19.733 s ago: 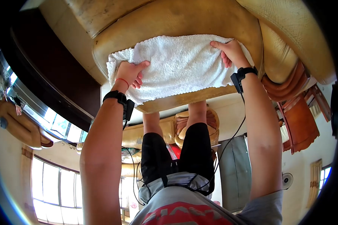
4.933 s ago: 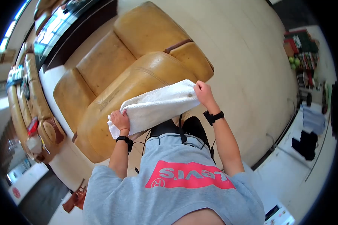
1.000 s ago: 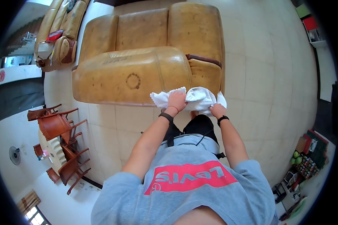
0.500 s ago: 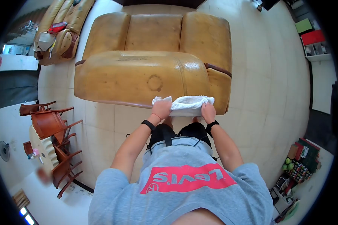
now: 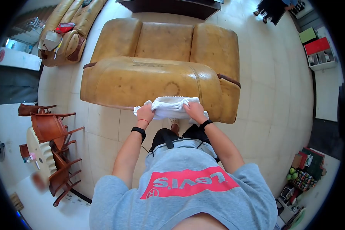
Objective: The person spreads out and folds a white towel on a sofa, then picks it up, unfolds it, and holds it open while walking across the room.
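Stretched between my two hands is a white towel (image 5: 168, 106), bunched into folds along its top. My left hand (image 5: 145, 112) grips its left part, with a loose corner sticking out past the fingers. The fingers of my right hand (image 5: 195, 111) are closed on the towel's right side, and some cloth hangs below that hand. Just beyond the towel stands a tan leather sofa (image 5: 149, 82), its back towards me, with stains and a faint ring mark. I cannot tell whether the towel touches the leather.
Wooden chairs (image 5: 48, 126) and a pale scalloped table (image 5: 46, 157) stand at left. A second sofa (image 5: 74, 28) is at the upper left. A dark cabinet (image 5: 168, 8) lies beyond the sofa. At upper right is a person (image 5: 270, 11). Shelves (image 5: 322, 66) and stacked goods (image 5: 304, 172) line the right.
Both hands have moved left with the towel relative to the sofa. The towel's folds have shifted. The view has shifted slightly, showing more of the person and cabinet at the far end.
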The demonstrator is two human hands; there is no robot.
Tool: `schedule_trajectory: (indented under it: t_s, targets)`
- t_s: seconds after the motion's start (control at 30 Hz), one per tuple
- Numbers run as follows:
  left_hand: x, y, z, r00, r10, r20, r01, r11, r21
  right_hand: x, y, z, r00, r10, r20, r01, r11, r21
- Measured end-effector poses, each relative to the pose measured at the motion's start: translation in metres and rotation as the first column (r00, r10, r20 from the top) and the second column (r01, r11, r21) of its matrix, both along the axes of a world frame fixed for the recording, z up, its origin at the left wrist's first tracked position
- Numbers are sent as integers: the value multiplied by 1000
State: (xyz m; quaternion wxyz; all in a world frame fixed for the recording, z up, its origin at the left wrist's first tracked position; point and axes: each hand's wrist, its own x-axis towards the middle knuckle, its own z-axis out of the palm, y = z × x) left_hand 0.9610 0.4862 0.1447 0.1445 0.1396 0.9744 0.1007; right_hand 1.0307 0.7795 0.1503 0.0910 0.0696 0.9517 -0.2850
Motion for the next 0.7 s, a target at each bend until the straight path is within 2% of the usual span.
schedule_trajectory:
  t_s: [0.1,0.3,0.43,0.53,0.7]
  targets:
    - [3,1,-3,999,48,-8,-47,999,12,1,1,4,1000,9,22,-9,1000,-6]
    - [-7,7,17,983,75,167,-76,997,2,-6,1,3,993,80,85,-87,992,88]
    - [-13,16,24,965,101,241,-83,993,-81,-14,0,9,972,175,159,-198,969,144]
    - [-9,23,15,972,157,172,-136,983,-126,-15,-4,6,967,212,143,-233,960,153]
    - [-8,37,12,938,275,209,-223,944,-241,-16,-5,0,959,218,183,-243,962,125]
